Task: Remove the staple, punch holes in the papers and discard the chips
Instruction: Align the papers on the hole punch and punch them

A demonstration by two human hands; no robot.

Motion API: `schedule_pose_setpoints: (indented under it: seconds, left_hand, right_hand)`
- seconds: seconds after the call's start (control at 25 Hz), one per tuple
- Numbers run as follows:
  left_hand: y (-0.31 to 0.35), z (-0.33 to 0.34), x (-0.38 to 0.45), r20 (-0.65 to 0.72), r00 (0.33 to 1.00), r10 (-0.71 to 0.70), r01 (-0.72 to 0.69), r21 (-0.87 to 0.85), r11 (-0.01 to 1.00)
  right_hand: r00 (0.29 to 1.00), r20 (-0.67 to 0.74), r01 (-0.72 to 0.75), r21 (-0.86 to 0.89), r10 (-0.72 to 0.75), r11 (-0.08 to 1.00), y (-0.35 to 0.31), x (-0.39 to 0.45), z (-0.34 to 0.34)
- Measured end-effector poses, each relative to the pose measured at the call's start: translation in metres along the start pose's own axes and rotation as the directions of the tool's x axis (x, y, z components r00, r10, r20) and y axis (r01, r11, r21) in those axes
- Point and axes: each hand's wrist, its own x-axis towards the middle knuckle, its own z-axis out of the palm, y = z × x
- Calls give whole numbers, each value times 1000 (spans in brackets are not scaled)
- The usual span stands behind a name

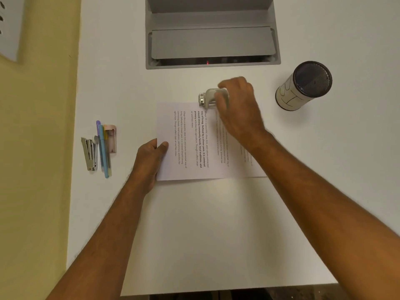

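Printed papers point(190, 144) lie in the middle of the white table point(194, 234), text running sideways; a second sheet point(255, 169) sticks out at the right underneath. My left hand point(151, 156) grips the papers' left edge, thumb on top. My right hand point(238, 107) is closed around a grey metal hole punch point(208, 97) sitting at the papers' far edge. The hand is blurred and covers the right part of the punch.
A metal stapler point(89, 153), two pens point(103, 148) and a small pink tool point(110, 138) lie at the left. A cylindrical mesh cup point(303, 85) stands at the right. A grey open cable hatch point(212, 35) is set in the table's far side. The table's left edge is near the stapler.
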Motion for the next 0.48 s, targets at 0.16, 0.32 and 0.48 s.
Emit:
schedule_pose_setpoints:
  seconds: [0.16, 0.32, 0.48]
  left_hand:
    - [-2, -1, 1, -5, 1000, -2, 2, 7, 1000]
    - [-3, -1, 3, -2, 1000, -4, 4, -2, 1000]
    - [-5, -2, 4, 2, 1000, -1, 1, 4, 1000]
  right_hand:
    - [995, 79, 71, -183, -57, 981, -19, 40, 21]
    - [982, 173, 116, -269, -70, 956, -18, 55, 35]
    - [970, 223, 185, -414, -98, 891, -11, 57, 45]
